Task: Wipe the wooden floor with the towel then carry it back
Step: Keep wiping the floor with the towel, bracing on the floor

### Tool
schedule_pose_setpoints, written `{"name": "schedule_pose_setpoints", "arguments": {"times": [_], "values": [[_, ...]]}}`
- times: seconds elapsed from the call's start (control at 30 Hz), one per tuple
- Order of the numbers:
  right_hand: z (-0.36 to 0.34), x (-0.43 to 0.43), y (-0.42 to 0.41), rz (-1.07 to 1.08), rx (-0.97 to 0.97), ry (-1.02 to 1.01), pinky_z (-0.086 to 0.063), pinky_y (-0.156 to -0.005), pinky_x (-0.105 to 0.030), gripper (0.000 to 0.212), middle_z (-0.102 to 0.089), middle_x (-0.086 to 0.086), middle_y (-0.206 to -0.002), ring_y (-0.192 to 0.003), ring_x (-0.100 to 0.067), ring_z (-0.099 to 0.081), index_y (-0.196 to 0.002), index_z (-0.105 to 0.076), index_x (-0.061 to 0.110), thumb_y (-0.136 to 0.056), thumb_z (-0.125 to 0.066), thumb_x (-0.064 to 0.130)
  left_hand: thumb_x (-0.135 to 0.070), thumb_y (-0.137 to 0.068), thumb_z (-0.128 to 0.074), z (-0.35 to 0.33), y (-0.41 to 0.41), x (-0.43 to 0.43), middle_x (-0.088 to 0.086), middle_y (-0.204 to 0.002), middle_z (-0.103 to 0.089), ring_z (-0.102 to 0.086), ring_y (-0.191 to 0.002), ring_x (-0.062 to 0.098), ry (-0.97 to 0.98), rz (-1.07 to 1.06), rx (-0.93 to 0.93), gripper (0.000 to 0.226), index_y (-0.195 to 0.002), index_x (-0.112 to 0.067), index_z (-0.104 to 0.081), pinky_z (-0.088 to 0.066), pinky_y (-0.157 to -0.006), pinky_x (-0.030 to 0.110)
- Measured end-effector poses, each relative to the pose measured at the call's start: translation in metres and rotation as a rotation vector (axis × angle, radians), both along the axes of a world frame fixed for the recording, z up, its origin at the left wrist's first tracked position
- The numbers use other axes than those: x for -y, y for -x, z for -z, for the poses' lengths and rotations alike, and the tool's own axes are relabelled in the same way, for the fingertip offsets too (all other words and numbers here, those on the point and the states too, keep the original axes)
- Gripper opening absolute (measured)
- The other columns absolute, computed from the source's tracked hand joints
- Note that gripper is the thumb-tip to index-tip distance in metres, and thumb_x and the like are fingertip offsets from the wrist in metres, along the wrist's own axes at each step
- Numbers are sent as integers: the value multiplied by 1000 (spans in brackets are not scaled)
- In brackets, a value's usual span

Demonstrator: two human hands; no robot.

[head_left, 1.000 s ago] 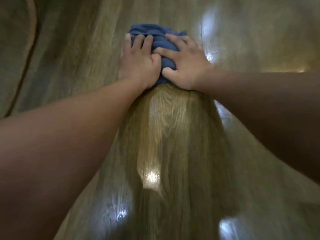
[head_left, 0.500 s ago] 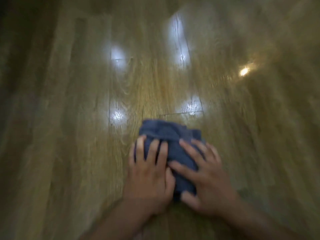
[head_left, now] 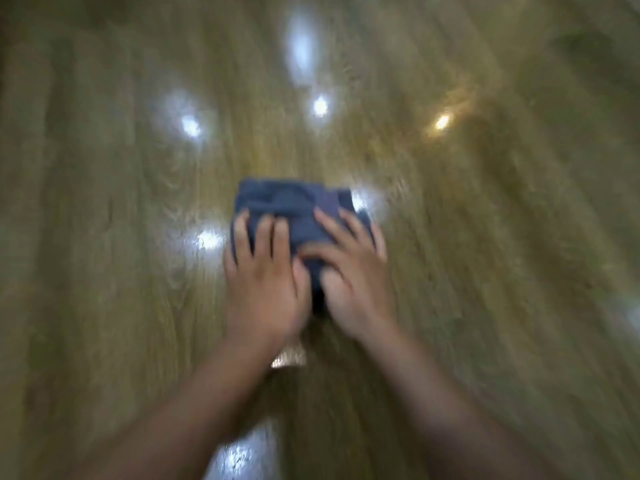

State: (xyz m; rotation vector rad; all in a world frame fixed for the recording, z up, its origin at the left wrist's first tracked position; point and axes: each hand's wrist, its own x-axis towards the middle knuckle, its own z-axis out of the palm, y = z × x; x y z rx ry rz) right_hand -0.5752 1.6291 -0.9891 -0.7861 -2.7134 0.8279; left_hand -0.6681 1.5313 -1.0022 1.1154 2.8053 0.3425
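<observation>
Fingers (head_left: 281,237) of both hands lie spread and fairly straight, pressing flat on the towel (head_left: 294,199); nothing is gripped. The left hand (head_left: 263,289) and right hand (head_left: 353,282) sit side by side. The bunched towel rests on the floor (head_left: 121,271). The wiping step seems in hand; the next move calls for a pushed stroke under steady downward pressure, with carrying not yet begun.

The towel (head_left: 294,206) lies on the wooden floor (head_left: 104,271). The left hand (head_left: 263,285) rests flat on the towel's near left part and the right hand (head_left: 353,282) on its near right part, side by side and touching at the thumbs. Glare spots (head_left: 320,106) sit on the floor beyond the towel, just beside it on either side, and behind it between the forearms.
</observation>
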Motion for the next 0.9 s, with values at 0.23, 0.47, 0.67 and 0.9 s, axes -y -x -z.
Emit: {"name": "schedule_pose_setpoints", "arguments": {"times": [0.23,0.47,0.67,0.9], "values": [[-1,-4,-65,75,72,-95,-27,-112,-63,31,-49,1,-151,-145,-27,-36,-111,-68,31,-92,-43,37,-33,-90,-40,-6,-54,-15,14,-143,-49,-29,-144,41,-32,178,66,52,-134,-9,-50,-31,-109,65],[13,-164,74,1,112,-277,-23,-119,-43,57,-34,4,-160,-146,-18,-32,-156,-27,30,-100,-34,33,-39,-88,-29,5,59,-161,11,-159,-30,-11,-151,38,-20,-72,-36,66,-148,-13,-35,-14,-119,57],[10,-172,83,29,175,-287,-21,-118,-39,52,-32,6,-161,-145,-18,-31,-150,-40,34,-98,-34,33,-36,-98,-26,3,63,-169,8,-160,-27,-5,-152,34,-5,-23,-98,58,-150,-11,-31,-15,-120,54],[-2,-70,-67,220,178,-182,-26,-115,-51,53,-46,-7,-152,-139,-28,-42,-140,-56,23,-88,-47,29,-23,-95,-57,-19,-26,-34,10,-160,-25,-15,-152,25,-242,351,370,54,-145,-8,-43,-19,-123,42]]}}
